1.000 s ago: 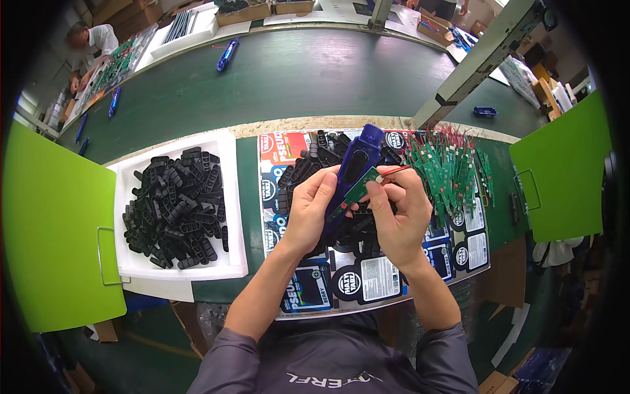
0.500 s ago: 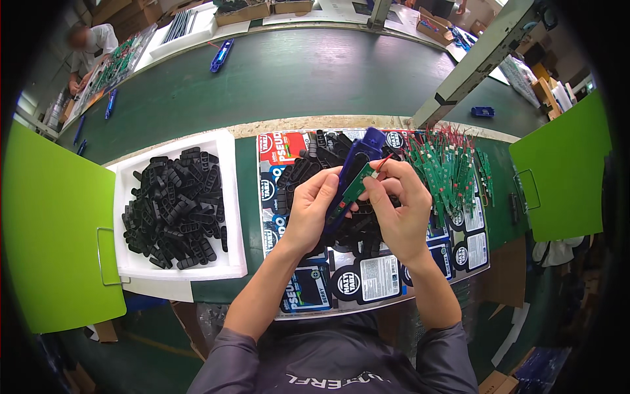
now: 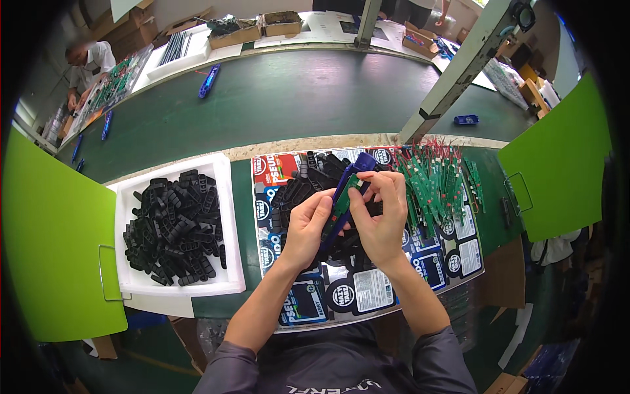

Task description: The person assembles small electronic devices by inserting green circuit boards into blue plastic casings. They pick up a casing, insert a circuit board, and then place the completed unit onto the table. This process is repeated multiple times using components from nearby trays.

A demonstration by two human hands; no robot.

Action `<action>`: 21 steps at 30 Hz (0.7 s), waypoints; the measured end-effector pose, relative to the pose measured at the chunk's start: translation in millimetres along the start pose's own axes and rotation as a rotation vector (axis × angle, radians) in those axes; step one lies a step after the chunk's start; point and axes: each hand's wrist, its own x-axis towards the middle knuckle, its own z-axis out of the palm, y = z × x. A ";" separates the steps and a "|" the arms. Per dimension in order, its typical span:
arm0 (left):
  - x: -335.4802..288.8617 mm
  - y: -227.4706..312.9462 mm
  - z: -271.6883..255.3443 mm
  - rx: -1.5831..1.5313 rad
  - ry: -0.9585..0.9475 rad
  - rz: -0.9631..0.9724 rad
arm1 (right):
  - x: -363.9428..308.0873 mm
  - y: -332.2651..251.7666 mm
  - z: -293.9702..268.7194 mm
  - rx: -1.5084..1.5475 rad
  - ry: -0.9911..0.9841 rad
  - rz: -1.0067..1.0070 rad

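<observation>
A white tray (image 3: 226, 217) of black plastic parts (image 3: 174, 226) is sitting well left of the fingers. The left hand (image 3: 307, 226) is gripping a blue housing (image 3: 342, 197), fingers curled around its lower end. The right hand (image 3: 380, 213) is pinching a small green circuit board (image 3: 355, 187) against it. Green boards (image 3: 436, 180) are lying just right of the fingers.

Both forearms rise from the lower edge and converge at centre. The left hand (image 3: 307, 226) is cupped, its fingers curled closed in a grasp. The right hand (image 3: 380, 213) arches beside it, fingertips pinching.
</observation>
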 end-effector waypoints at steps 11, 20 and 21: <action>-3.9 -3.4 3.4 0.154 -0.005 0.085 | -5.8 11.3 13.8 0.194 0.086 0.154; -0.4 -6.4 -2.0 0.175 0.036 0.113 | -2.7 26.5 10.5 0.328 0.026 0.196; 0.6 -3.1 -2.7 0.161 0.053 0.119 | -2.1 33.2 8.3 0.371 0.013 0.179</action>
